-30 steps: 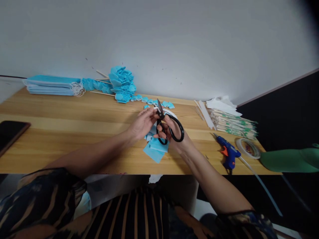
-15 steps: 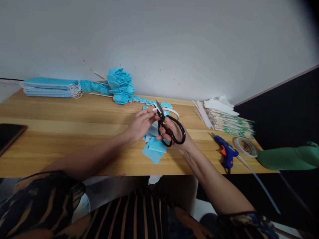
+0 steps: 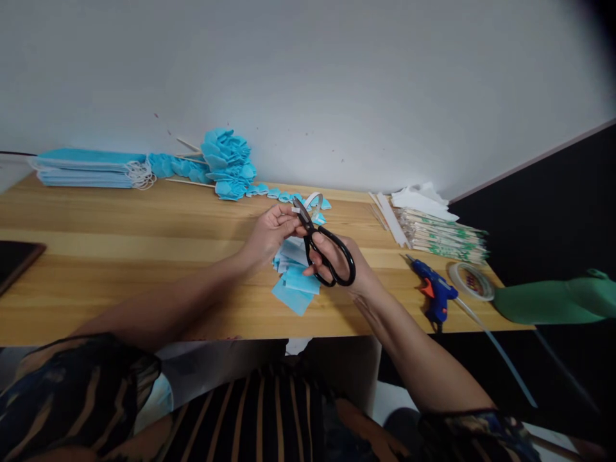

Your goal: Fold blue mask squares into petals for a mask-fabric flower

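Observation:
My right hand [image 3: 337, 256] is closed round the handles of black scissors [image 3: 308, 221], whose blades point up and to the left. With its fingertips my left hand [image 3: 269, 234] pinches a narrow white strip [image 3: 315, 196], which curls up behind the scissors. The blades lie across the strip close to my left fingertips; whether they cut through it I cannot tell. Below both hands, cut light-blue fabric pieces [image 3: 296, 292] overlap on the table, partly hidden by my right hand. Small folded blue pieces [image 3: 274, 193] lie in a row just beyond my left hand.
At the back left are stacked face masks [image 3: 91, 170] and blue fabric flowers [image 3: 226, 160] with sticks. On the right lie white strips [image 3: 393, 219], wrapped sticks [image 3: 443, 236], a blue glue gun [image 3: 436, 292], a tape roll [image 3: 471, 282] and a green bottle [image 3: 548, 301]. A dark phone [image 3: 19, 260] rests left.
The scissors have shifted slightly left and down against the strip. The strip's loop, earlier stretched to the right behind the blades, now stands upright.

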Available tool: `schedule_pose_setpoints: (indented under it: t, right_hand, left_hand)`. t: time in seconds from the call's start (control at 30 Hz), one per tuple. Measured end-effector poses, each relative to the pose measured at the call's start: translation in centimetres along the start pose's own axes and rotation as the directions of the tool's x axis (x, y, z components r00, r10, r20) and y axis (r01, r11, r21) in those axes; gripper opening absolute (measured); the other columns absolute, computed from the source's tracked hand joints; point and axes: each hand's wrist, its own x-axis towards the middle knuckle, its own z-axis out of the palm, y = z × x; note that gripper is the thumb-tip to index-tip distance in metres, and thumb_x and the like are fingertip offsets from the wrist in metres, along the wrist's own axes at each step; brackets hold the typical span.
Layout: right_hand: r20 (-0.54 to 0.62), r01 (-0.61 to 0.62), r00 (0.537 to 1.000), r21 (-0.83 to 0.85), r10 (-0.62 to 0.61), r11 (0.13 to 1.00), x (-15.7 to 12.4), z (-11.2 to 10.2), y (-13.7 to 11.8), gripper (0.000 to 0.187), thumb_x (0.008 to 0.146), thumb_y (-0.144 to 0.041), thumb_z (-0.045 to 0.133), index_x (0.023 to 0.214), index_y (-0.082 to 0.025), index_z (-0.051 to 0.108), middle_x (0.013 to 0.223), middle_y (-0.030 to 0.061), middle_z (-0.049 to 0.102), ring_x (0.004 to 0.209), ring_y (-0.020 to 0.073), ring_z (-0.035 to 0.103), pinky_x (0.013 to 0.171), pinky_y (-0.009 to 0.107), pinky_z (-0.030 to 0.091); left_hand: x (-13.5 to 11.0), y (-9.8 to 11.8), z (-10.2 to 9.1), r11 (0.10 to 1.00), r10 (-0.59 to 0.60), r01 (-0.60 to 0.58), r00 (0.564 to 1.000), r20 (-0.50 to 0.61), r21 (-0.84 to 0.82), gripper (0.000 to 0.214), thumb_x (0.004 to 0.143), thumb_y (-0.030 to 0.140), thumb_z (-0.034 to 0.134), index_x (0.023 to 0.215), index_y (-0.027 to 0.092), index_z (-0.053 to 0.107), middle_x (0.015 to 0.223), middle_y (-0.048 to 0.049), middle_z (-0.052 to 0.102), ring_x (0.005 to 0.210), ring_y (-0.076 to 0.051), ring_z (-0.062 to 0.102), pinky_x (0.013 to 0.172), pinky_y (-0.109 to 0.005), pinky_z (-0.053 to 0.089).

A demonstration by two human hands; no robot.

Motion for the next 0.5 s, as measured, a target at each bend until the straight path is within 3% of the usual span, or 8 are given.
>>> schedule_pose_setpoints:
  t: [0.1, 0.27, 0.4, 0.5]
  right_hand:
    - [0.009, 0.007, 1.000, 0.000, -0.007, 1.000, -0.2, 0.0, -0.1, 0.054, 0.081, -0.071, 0.074, 0.067, -0.019, 0.066, 0.048, -0.0091, 0.044, 0.037, 0.0044, 0.037, 0.053, 0.028, 0.058]
    - [0.015, -0.011, 1.000, 0.043, 0.010, 0.999, -0.6, -0.3, 0.0, 0.058, 0.082, -0.069, 0.074, 0.106, -0.016, 0.078, 0.053, -0.0115, 0.047, 0.036, 0.0028, 0.038, 0.056, 0.027, 0.061]
    - [0.090, -0.036, 0.995, 0.067, 0.030, 0.997, -1.1, -1.0, 0.5, 0.058, 0.087, -0.067, 0.071, 0.115, -0.017, 0.078, 0.053, -0.0117, 0.046, 0.035, 0.0024, 0.038, 0.062, 0.028, 0.064]
    - [0.145, -0.024, 0.989, 0.075, 0.013, 0.997, -1.7, -1.7, 1.0, 0.058, 0.090, -0.067, 0.067, 0.118, -0.018, 0.077, 0.055, -0.0112, 0.046, 0.037, 0.0028, 0.038, 0.069, 0.030, 0.065]
  left_hand:
    - [0.0, 0.4, 0.0, 1.000, -0.001, 0.000, 1.000, 0.027, 0.030, 0.041, 0.070, 0.026, 0.092, 0.098, 0.017, 0.064, 0.068, 0.0032, 0.072, 0.063, -0.012, 0.069, 0.068, -0.024, 0.053]
    - [-0.1, 0.7, 0.0, 0.996, 0.025, -0.030, 0.998, 0.051, 0.090, 0.028, 0.073, 0.028, 0.090, 0.082, 0.016, 0.067, 0.072, 0.0003, 0.072, 0.064, -0.012, 0.067, 0.068, -0.025, 0.053]
    - [-0.4, 0.8, 0.2, 0.985, 0.094, -0.102, 0.994, 0.057, 0.143, 0.023, 0.073, 0.026, 0.089, 0.076, 0.016, 0.068, 0.072, -0.0010, 0.073, 0.066, -0.012, 0.066, 0.069, -0.025, 0.052]
    - [-0.6, 0.8, 0.1, 0.981, 0.082, -0.095, 0.993, 0.081, 0.171, 0.021, 0.071, 0.024, 0.088, 0.076, 0.016, 0.069, 0.073, -0.0021, 0.074, 0.066, -0.013, 0.066, 0.068, -0.025, 0.052]
